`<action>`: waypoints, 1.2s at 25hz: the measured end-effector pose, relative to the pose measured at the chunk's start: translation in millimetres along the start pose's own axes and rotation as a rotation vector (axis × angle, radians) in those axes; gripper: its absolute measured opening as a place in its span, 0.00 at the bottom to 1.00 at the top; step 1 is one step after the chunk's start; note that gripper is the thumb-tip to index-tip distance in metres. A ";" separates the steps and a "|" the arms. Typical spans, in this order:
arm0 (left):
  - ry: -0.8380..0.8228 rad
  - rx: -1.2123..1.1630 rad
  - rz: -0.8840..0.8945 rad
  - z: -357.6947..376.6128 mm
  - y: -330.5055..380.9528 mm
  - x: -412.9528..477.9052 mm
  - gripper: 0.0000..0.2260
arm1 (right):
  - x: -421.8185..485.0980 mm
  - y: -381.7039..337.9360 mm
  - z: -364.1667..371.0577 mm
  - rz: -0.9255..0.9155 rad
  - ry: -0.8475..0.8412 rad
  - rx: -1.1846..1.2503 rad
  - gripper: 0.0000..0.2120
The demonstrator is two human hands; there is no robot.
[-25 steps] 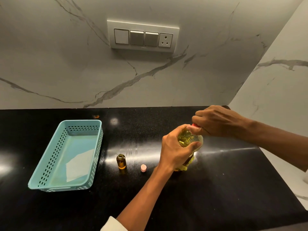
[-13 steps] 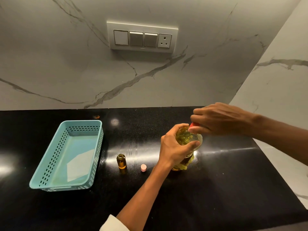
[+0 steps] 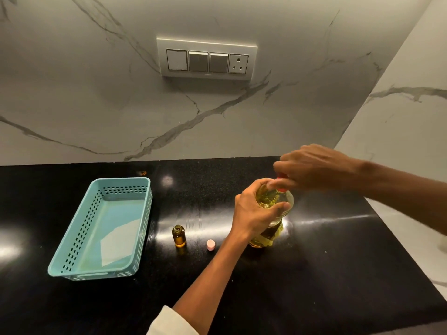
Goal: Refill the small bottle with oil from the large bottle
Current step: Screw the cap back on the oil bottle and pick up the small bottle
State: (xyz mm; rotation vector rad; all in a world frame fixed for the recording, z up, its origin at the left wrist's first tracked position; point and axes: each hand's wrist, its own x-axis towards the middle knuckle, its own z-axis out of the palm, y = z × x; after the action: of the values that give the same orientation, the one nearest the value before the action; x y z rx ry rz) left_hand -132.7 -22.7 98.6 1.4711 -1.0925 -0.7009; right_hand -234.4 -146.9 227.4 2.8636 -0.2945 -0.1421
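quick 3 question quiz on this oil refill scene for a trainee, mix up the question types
1. True or false: the small bottle is uncapped on the counter.
2. Which hand steadies the large bottle? A) left hand B) right hand
3. Fill in: the pink cap lies between the small bottle and the ____ bottle.

Key
1. True; its mouth is open.
2. A; the right hand grips the red cap.
3. large

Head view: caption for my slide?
Left hand steadies large oil bottle; right hand grips its red cap.
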 end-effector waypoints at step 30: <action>0.039 0.009 0.063 7.0 0.5 -3.9 0.27 | 0.0 -37.4 22.7 0.444 0.051 -0.083 0.31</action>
State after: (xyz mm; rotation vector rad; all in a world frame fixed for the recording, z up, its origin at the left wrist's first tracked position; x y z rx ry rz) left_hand -140.5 -22.0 97.1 1.4460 -1.1084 -0.6209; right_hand -230.2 -117.1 195.7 2.6378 -0.8766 0.0040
